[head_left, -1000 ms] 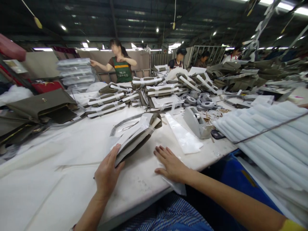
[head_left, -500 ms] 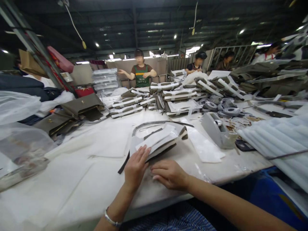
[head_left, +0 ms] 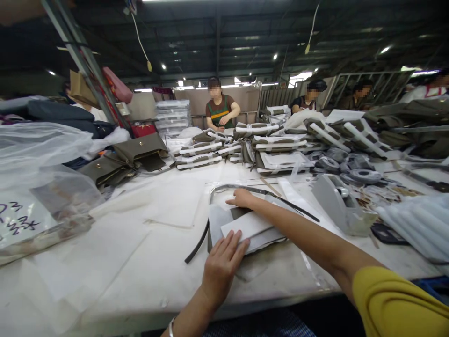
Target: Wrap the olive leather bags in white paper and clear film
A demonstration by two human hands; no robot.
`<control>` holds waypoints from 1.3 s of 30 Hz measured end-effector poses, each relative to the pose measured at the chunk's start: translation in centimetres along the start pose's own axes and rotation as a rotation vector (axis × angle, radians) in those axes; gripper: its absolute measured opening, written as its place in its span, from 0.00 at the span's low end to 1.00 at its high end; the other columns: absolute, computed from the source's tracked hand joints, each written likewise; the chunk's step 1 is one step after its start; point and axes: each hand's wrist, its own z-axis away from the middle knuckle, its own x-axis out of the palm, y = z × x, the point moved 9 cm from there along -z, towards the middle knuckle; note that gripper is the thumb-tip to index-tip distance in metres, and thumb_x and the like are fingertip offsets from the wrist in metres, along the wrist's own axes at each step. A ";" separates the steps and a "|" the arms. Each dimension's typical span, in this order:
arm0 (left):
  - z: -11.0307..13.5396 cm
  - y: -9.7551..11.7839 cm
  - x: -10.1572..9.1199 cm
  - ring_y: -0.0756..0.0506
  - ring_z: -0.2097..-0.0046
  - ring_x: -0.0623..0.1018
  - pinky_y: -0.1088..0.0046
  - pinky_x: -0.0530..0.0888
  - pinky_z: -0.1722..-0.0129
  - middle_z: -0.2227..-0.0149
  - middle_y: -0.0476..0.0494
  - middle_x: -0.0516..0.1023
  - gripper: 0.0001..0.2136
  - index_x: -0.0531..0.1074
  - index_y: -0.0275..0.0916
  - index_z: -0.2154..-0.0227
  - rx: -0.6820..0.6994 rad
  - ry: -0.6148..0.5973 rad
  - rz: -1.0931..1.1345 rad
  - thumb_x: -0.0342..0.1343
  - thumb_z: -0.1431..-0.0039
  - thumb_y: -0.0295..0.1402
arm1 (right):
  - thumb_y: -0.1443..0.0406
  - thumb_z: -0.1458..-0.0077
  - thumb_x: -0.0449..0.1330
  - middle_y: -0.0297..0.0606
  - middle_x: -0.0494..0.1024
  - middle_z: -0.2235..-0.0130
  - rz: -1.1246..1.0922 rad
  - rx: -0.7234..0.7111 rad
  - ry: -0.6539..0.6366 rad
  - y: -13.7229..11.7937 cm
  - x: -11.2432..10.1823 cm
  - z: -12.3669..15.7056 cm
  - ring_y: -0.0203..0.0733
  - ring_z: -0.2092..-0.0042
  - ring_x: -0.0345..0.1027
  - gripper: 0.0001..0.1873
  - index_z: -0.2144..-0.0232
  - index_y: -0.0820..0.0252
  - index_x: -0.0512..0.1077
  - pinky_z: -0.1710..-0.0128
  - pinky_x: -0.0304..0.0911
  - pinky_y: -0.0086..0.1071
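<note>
A flat grey-brown bag piece (head_left: 217, 217), partly covered by a white sheet (head_left: 247, 225), lies in front of me. My left hand (head_left: 224, 260) rests on the sheet's near edge, its fingers stretched out flat. Across the piece reaches my right hand (head_left: 243, 198), just inside the far curve of a long dark strap (head_left: 264, 190). Its fingers look bent together; whatever they may hold is hidden. The strap loops around the far side, with one end out to the left and the other to the right.
A grey tape dispenser (head_left: 335, 203) and tape rolls (head_left: 363, 177) stand on the right, beside white foam sheets (head_left: 414, 220). Wrapped bag pieces (head_left: 280, 142) are piled behind. Finished-looking bags (head_left: 140, 152) and a clear plastic bag (head_left: 52, 201) lie left. A co-worker (head_left: 220, 110) stands opposite.
My right hand has moved from the near edge to the far side of the bag piece. My left hand stays flat on the white sheet. The scene has shifted rightward in view.
</note>
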 end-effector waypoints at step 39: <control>-0.2 -0.2 -0.4 0.42 0.43 0.73 0.61 0.72 0.42 0.47 0.43 0.77 0.14 0.72 0.39 0.47 -0.089 -0.020 0.175 0.46 0.31 0.32 | 0.67 0.40 0.58 0.31 0.82 0.60 -0.543 -0.523 0.112 -6.7 -1.6 16.4 0.38 0.58 0.77 0.15 0.52 0.50 0.76 0.53 0.71 0.31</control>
